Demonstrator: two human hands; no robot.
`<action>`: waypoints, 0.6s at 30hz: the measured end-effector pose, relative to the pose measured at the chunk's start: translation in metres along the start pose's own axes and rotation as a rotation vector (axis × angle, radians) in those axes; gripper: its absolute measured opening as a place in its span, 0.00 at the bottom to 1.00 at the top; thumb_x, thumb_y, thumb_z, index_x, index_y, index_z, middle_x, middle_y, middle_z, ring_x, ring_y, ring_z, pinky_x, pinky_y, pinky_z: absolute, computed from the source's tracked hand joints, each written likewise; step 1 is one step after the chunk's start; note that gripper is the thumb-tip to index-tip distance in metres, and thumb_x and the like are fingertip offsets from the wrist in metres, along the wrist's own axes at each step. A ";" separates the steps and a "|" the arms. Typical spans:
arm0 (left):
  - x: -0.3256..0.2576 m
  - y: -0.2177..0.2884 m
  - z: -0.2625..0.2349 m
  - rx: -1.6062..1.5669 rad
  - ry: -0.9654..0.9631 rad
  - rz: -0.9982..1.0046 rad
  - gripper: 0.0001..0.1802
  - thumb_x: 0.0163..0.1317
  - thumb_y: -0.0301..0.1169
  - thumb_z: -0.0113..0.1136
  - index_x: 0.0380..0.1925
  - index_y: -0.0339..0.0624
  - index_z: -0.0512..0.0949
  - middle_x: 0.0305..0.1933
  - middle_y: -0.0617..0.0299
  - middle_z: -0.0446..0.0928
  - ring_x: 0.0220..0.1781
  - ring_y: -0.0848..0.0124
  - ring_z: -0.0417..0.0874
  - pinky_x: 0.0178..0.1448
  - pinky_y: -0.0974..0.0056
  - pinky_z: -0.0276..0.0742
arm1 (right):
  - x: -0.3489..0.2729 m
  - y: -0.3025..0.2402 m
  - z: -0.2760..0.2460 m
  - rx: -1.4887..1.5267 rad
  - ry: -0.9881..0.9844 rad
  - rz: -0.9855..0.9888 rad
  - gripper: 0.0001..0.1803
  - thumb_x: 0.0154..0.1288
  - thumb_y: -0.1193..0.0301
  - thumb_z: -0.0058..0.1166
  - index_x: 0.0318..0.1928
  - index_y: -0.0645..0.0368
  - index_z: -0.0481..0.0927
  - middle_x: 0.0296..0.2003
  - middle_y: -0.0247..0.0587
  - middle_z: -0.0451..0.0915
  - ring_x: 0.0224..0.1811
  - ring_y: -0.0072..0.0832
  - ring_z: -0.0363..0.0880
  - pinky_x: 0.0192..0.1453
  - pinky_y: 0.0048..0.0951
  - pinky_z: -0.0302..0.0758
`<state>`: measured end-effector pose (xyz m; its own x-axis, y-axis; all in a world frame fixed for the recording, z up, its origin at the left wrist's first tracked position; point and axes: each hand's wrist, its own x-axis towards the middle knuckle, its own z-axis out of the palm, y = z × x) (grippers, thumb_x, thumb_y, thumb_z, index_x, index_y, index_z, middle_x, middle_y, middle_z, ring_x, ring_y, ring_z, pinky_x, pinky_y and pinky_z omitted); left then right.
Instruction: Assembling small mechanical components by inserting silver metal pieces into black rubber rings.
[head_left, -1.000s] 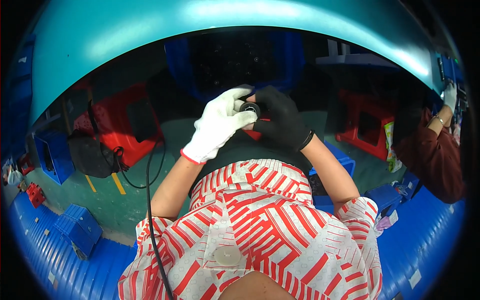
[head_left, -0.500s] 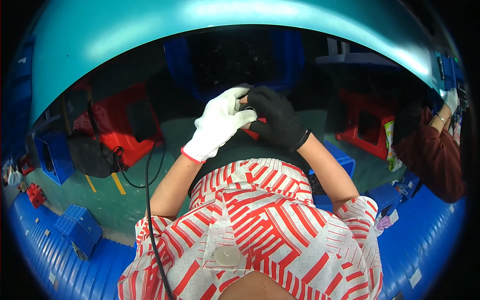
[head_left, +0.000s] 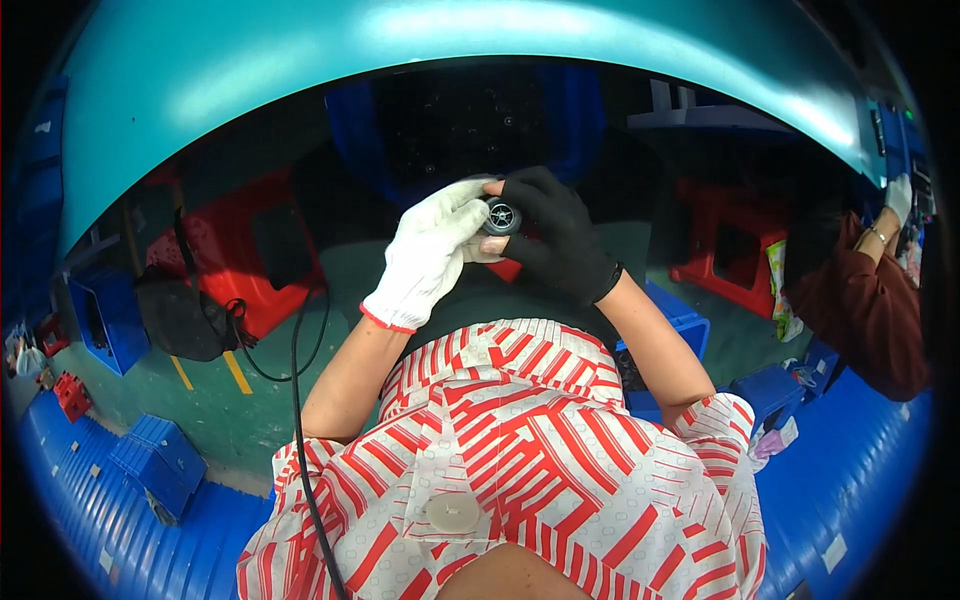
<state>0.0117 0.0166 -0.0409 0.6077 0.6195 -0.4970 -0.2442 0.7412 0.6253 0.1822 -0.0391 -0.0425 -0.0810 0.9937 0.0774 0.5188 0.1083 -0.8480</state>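
Note:
A small black toy-like wheel [head_left: 502, 216] with silvery spokes is held up between my two hands, its spoked face turned toward me. My left hand [head_left: 428, 240], in a white knit glove with a red cuff, grips the wheel's left side with bent fingers. From the right, my right hand [head_left: 556, 236], in a black glove with bare fingertips, pinches the wheel at its top and bottom edges. Beyond the hands a blue bin [head_left: 362, 150] holds many small dark pieces, too dim to make out singly.
A teal table [head_left: 250, 75] curves across the far side. Red stools [head_left: 225, 235] [head_left: 715, 260] stand left and right; a black bag [head_left: 180, 310] and cable [head_left: 296, 400] are at left. Blue crates [head_left: 160, 460] rest on the floor. At right, another person's sleeved arm [head_left: 865, 310] reaches forward.
The wheel's spoked face has come into view between my hands, where fingers covered most of it before. My left fingers have shifted back and curled at its left side.

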 end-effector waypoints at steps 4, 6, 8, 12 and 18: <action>-0.003 0.000 -0.002 -0.096 0.040 -0.016 0.21 0.67 0.27 0.50 0.58 0.27 0.65 0.48 0.47 0.77 0.40 0.67 0.83 0.46 0.65 0.82 | -0.001 0.004 0.003 0.080 0.049 -0.009 0.27 0.54 0.66 0.65 0.54 0.59 0.75 0.45 0.47 0.77 0.45 0.37 0.78 0.47 0.33 0.74; -0.004 0.001 -0.002 0.203 0.203 0.095 0.24 0.65 0.27 0.53 0.59 0.27 0.64 0.51 0.44 0.75 0.47 0.62 0.81 0.53 0.63 0.78 | -0.006 -0.001 0.006 0.322 0.038 0.197 0.26 0.56 0.66 0.63 0.55 0.60 0.74 0.47 0.46 0.78 0.48 0.34 0.77 0.49 0.31 0.74; -0.009 0.000 -0.003 0.474 0.267 0.218 0.28 0.61 0.27 0.58 0.60 0.29 0.64 0.53 0.44 0.74 0.53 0.61 0.79 0.57 0.61 0.75 | -0.008 -0.002 0.006 0.564 0.026 0.404 0.25 0.59 0.66 0.61 0.56 0.61 0.74 0.49 0.45 0.78 0.50 0.30 0.77 0.51 0.29 0.73; -0.016 0.002 0.003 0.944 0.084 0.579 0.33 0.46 0.25 0.70 0.56 0.37 0.71 0.57 0.46 0.71 0.54 0.59 0.78 0.58 0.62 0.74 | -0.006 -0.011 0.009 1.209 -0.051 0.664 0.23 0.69 0.56 0.51 0.54 0.62 0.75 0.48 0.41 0.79 0.50 0.25 0.76 0.53 0.24 0.71; -0.016 0.000 0.007 0.980 0.133 0.496 0.34 0.45 0.26 0.72 0.55 0.37 0.72 0.53 0.49 0.74 0.49 0.63 0.81 0.52 0.66 0.77 | -0.010 -0.013 0.015 1.452 -0.088 0.846 0.21 0.69 0.51 0.48 0.45 0.57 0.79 0.40 0.36 0.80 0.42 0.24 0.76 0.48 0.24 0.72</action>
<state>0.0073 0.0045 -0.0289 0.5080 0.8574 -0.0828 0.3018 -0.0872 0.9494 0.1631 -0.0512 -0.0404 -0.2793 0.7447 -0.6061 -0.7167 -0.5818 -0.3845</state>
